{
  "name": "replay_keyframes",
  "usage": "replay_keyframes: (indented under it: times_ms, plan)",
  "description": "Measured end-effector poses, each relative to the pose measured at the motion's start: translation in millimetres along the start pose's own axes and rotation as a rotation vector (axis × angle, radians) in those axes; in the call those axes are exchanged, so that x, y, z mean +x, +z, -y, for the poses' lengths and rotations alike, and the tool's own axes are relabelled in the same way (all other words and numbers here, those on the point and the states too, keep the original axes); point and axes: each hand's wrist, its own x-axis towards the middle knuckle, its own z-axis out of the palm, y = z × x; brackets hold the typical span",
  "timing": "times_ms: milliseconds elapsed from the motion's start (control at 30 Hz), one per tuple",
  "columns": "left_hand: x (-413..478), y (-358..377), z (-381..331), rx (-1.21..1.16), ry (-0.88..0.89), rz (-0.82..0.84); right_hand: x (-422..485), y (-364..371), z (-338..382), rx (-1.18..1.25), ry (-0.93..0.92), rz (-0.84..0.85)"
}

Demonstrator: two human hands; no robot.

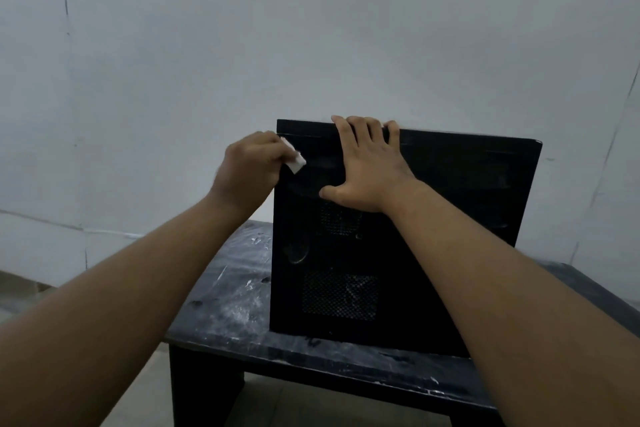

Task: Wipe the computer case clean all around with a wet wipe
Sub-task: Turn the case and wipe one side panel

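Stiff, likely heavy case [433,218] stands on the tabletop [235,288]; right hand [367,166] hooks fingers over its top edge, a sound hold; left hand [249,166] pinches the limp wipe [294,158] at its left edge

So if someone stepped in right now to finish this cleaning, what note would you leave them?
Left hand: pinches the wipe against the upper left edge of the case.
Right hand: steadies the case, fingers hooked over its top edge, palm on the near panel.
Case: stands on the low table.
Done: the wipe is at that corner; which sides are already clean cannot be told.
Left: go round every side, turning the case as needed.
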Motion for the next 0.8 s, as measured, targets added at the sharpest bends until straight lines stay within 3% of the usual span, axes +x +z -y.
replay_keyframes:
  times_ms: [133,333,467,533,800]
  plan:
    - [5.8,3.1,-5.3,-0.024,-0.128,-0.141,-0.6,-0.1,-0.9,0.010,0.001,-0.011]
    - [-26.6,6.1,-1.0,0.021,-0.003,0.020,-0.8,-2.2,2.1,0.020,0.002,0.005]
    - [6.8,5.2,-8.4,-0.015,-0.201,-0.178,-0.9,-4.8,1.8,0.025,0.004,0.018]
    - [8.7,6.1,-10.2,-0.014,-0.215,-0.212,-1.3,-5.7,-0.2,0.035,0.004,0.017]
    - [-51.7,18.1,-11.7,0.067,-0.163,0.030,-4.0,-25.6,-13.5,0.055,-0.017,0.141]
